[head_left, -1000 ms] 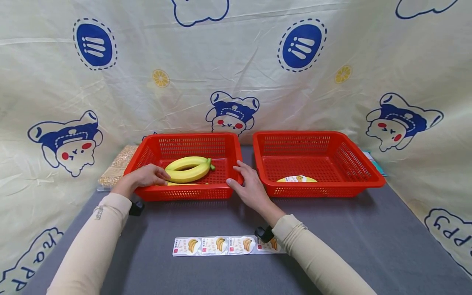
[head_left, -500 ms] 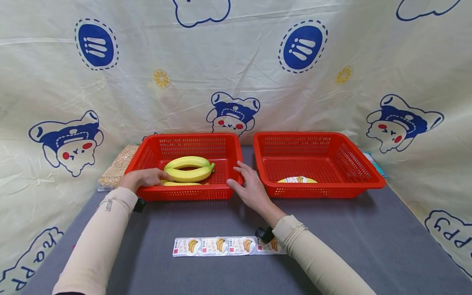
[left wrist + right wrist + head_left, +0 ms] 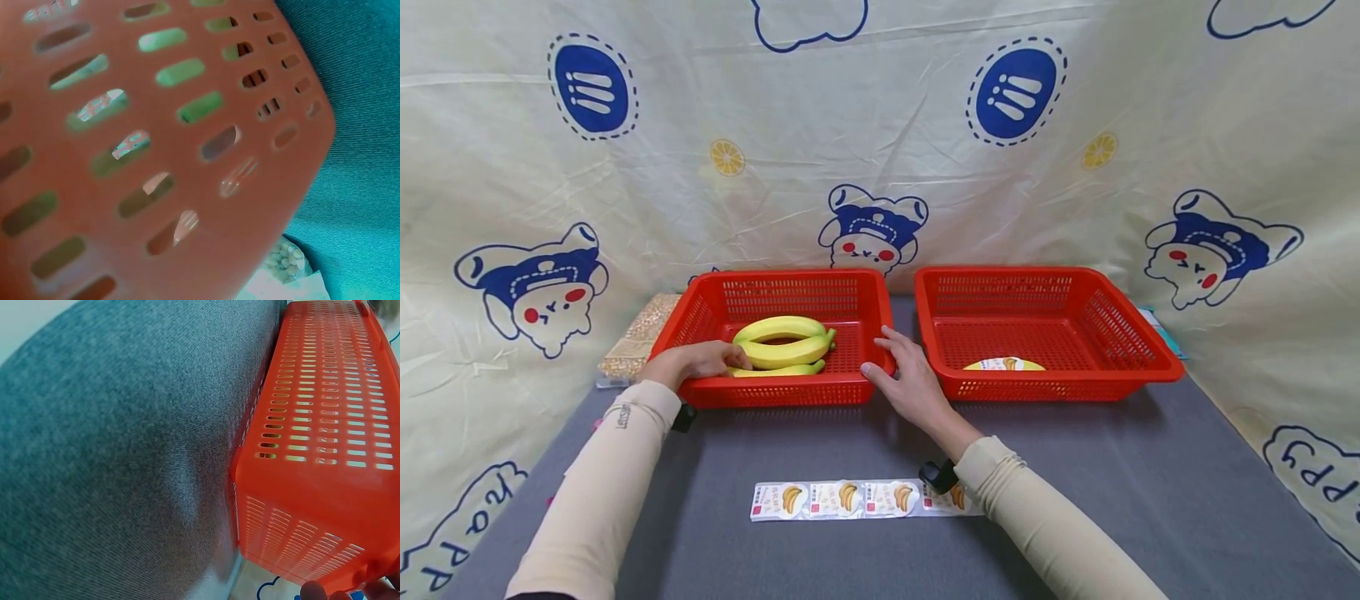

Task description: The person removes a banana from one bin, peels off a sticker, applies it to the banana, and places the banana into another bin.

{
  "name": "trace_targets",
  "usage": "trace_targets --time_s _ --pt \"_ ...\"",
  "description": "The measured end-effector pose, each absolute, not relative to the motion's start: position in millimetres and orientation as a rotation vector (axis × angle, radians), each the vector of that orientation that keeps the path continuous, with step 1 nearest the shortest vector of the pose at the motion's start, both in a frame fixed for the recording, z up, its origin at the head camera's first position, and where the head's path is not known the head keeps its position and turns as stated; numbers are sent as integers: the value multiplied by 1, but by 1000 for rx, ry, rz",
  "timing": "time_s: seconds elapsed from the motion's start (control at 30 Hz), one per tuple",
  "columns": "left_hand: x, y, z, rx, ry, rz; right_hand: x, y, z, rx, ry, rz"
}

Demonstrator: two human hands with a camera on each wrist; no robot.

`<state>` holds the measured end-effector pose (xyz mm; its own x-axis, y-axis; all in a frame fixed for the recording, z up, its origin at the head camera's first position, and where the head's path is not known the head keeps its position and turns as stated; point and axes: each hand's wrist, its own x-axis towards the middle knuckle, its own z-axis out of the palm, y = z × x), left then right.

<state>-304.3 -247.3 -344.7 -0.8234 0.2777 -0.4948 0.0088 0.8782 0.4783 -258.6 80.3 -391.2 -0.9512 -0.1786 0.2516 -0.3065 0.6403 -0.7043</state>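
My left hand [image 3: 707, 360] reaches over the near left corner of the left red basket [image 3: 850, 396] and grips the left end of the nearest banana [image 3: 778, 371]. Its fingertips are partly hidden. Two more bananas [image 3: 786, 356] lie just behind, side by side. My right hand [image 3: 912, 379] rests at the right rim of that basket, fingers extended and thumb apart. Its fingertips [image 3: 312, 591] show by the basket in the right wrist view. In the left wrist view, the perforated basket wall [image 3: 250, 219] hides the left hand, with yellow-green showing through the slots.
A second red basket [image 3: 1052, 387] stands on the right, holding a yellow item with a banana label [image 3: 1003, 364]. A strip of banana stickers [image 3: 842, 500] lies on the grey tablecloth [image 3: 820, 558]. A bag of pale grains [image 3: 640, 342] sits left of the baskets.
My left hand has moved slightly right, deeper among the bananas. The nearest banana has risen and tilted, so its green stem now shows above the rim. The right hand has stayed put.
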Motion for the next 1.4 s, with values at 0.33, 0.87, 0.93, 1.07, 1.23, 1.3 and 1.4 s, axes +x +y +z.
trace_targets --time_s 0.33,0.87,0.93,1.07,1.23,1.3,1.4 --pt "-307 -246 -343 275 2589 445 -259 81 -390 413 -2707 1208" --pt "-307 -241 -338 211 2622 389 -259 82 -391 430 -2690 1215" --pt "-307 -242 -338 201 2636 376 -259 81 -390 434 -2686 1215" --pt "-307 -243 -340 188 2668 362 -260 81 -390 429 -2680 1221" --pt "-305 -243 -340 207 2703 375 -260 81 -391 429 -2682 1218" --pt "-304 -242 -341 230 2716 379 -261 81 -392 430 -2681 1216" --pt "-302 -243 -341 254 2734 392 -261 80 -392 434 -2679 1214"
